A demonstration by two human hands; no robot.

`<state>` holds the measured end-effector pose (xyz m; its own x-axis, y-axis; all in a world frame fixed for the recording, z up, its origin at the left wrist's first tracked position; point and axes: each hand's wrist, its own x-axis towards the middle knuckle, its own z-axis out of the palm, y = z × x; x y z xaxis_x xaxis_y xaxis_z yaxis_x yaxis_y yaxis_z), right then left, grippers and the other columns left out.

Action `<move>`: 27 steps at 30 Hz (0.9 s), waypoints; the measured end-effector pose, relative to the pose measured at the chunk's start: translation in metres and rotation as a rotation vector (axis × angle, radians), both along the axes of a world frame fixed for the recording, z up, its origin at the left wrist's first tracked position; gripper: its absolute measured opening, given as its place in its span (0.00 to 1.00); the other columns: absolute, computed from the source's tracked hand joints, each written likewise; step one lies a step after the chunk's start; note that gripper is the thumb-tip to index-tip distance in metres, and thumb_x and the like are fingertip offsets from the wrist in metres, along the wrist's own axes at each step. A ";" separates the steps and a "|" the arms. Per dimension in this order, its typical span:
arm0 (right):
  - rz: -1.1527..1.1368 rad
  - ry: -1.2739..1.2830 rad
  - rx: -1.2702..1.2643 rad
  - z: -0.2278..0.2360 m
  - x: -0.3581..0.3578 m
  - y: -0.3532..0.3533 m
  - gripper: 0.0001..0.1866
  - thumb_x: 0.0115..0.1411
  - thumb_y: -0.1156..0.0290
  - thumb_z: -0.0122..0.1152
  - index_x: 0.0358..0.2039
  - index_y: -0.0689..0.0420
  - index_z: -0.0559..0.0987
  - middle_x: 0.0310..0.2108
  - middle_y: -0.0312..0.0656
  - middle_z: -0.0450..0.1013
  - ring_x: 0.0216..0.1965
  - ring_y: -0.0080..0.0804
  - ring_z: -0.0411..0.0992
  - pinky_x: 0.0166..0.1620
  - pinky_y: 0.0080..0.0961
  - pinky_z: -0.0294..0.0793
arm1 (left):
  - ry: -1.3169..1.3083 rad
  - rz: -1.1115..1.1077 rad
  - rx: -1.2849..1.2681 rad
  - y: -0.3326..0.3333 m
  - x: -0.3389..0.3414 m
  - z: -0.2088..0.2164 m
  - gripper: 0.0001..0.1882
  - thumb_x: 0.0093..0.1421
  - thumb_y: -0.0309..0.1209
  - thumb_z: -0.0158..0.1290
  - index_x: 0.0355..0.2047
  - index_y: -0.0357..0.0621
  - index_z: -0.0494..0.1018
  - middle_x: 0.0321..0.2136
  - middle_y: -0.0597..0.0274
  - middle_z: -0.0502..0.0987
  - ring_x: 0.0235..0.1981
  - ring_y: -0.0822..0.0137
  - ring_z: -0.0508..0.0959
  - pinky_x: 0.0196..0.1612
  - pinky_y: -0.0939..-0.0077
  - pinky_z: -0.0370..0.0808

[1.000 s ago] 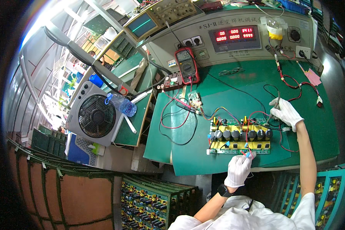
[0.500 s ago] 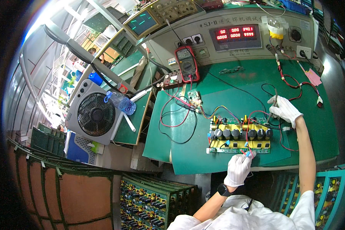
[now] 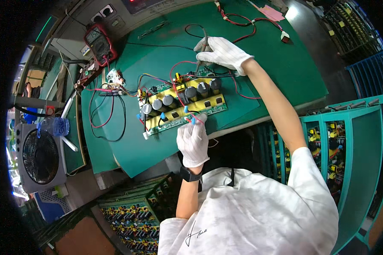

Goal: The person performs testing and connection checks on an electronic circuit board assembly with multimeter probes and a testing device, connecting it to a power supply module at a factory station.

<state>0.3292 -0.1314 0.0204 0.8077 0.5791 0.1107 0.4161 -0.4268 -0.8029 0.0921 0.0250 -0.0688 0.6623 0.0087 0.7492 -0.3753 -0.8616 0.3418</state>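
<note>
A circuit board [image 3: 181,120] with yellow plates and a row of dark round capacitors [image 3: 190,92] lies on the green mat. My left hand [image 3: 192,142], in a white striped glove, is at its near edge. Its fingertips are pinched on a red wire with a blue connector [image 3: 193,120]. At the board's far right edge, my gloved right hand [image 3: 223,53] is closed on a dark, thin test probe [image 3: 205,39] with a dark cable. The probe points down toward the board; whether its tip touches is too small to tell.
A red multimeter [image 3: 100,44] leans at the back left, near a small white circuit board [image 3: 115,78] with looped leads. A red cable with a white plug [image 3: 285,36] lies at the back right. A fan [image 3: 40,155] and bottle [image 3: 60,126] are left; racks of boards [image 3: 349,157] stand right.
The view has turned and tipped downward, so the bench looks tilted and shifted left. My left hand stays at the board's near edge; my right hand and probe appear slightly farther left along its far edge.
</note>
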 end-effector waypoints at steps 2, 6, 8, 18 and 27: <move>-0.015 0.004 -0.023 -0.002 0.003 -0.005 0.22 0.63 0.61 0.65 0.48 0.67 0.78 0.33 0.45 0.81 0.33 0.30 0.79 0.42 0.28 0.79 | -0.018 -0.009 -0.017 -0.003 0.004 -0.005 0.23 0.51 0.14 0.64 0.48 0.46 0.78 0.35 0.59 0.78 0.31 0.56 0.79 0.34 0.64 0.77; 0.028 -0.014 -0.044 0.003 -0.008 0.007 0.21 0.62 0.61 0.64 0.47 0.67 0.78 0.33 0.46 0.81 0.34 0.33 0.80 0.43 0.30 0.79 | 0.013 0.040 0.017 0.005 -0.009 0.005 0.21 0.52 0.15 0.63 0.46 0.46 0.78 0.33 0.58 0.77 0.31 0.54 0.78 0.34 0.62 0.76; 0.040 -0.162 -0.107 -0.001 -0.009 0.008 0.23 0.61 0.59 0.62 0.47 0.66 0.79 0.34 0.48 0.81 0.36 0.37 0.80 0.44 0.34 0.79 | 0.016 0.045 0.026 0.006 -0.017 0.007 0.11 0.54 0.18 0.61 0.38 0.42 0.76 0.29 0.56 0.75 0.30 0.53 0.76 0.34 0.57 0.75; -0.002 0.140 -0.041 0.002 -0.014 0.001 0.20 0.59 0.66 0.63 0.46 0.68 0.75 0.32 0.47 0.80 0.31 0.30 0.78 0.41 0.28 0.78 | 0.003 0.025 -0.048 -0.004 -0.018 0.008 0.18 0.53 0.19 0.64 0.44 0.46 0.81 0.32 0.61 0.78 0.30 0.57 0.79 0.34 0.65 0.77; -0.010 0.163 0.007 -0.005 -0.006 0.003 0.18 0.60 0.69 0.63 0.47 0.68 0.75 0.31 0.45 0.79 0.31 0.29 0.78 0.40 0.28 0.79 | 0.059 0.000 -0.062 0.003 -0.012 -0.001 0.21 0.52 0.18 0.63 0.47 0.48 0.81 0.35 0.63 0.81 0.31 0.60 0.80 0.36 0.67 0.77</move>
<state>0.3228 -0.1281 0.0156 0.8210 0.5706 -0.0182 0.2761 -0.4248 -0.8622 0.0806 0.0277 -0.0703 0.7055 0.0540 0.7067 -0.3529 -0.8380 0.4162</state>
